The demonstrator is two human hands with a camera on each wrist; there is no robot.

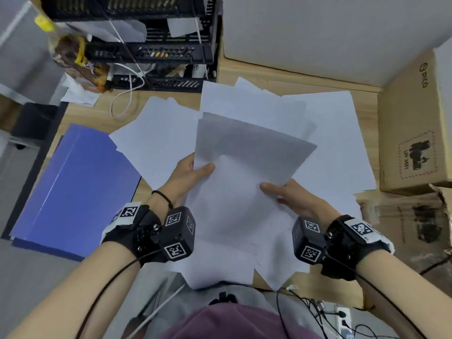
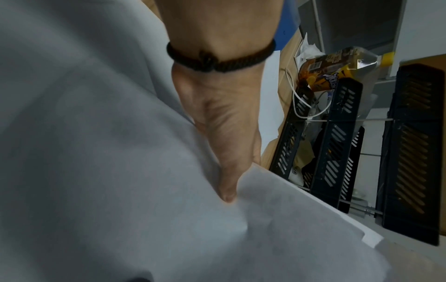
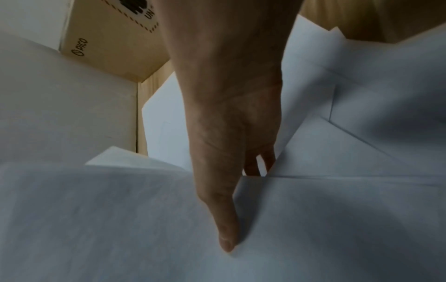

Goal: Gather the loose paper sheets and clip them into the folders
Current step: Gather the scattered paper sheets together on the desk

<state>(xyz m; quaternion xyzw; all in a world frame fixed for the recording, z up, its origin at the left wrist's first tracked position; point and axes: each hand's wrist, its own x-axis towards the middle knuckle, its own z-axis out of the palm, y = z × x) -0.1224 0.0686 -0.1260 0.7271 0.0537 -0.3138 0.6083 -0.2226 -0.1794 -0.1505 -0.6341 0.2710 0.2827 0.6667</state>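
I hold a small stack of white sheets [image 1: 234, 182] tilted up above the desk. My left hand [image 1: 193, 172] pinches its left edge, thumb on top and fingers hidden beneath. My right hand [image 1: 286, 192] pinches the right edge the same way. The left wrist view shows the left thumb [image 2: 226, 183] pressed on the paper [image 2: 120, 171]; the right wrist view shows the right thumb [image 3: 224, 225] lying on the sheets [image 3: 120, 219]. Many loose sheets [image 1: 337, 133] lie scattered on the wooden desk [image 1: 293, 79]. Blue folders [image 1: 73, 187] lie flat to the left.
Black stacked trays [image 1: 156, 45] with cables and a snack bag [image 1: 73, 55] stand at the back left. A cardboard box [image 1: 413, 123] sits at the right, another worn box [image 1: 415, 223] in front of it. Cables and a power strip [image 1: 342, 319] lie near the front edge.
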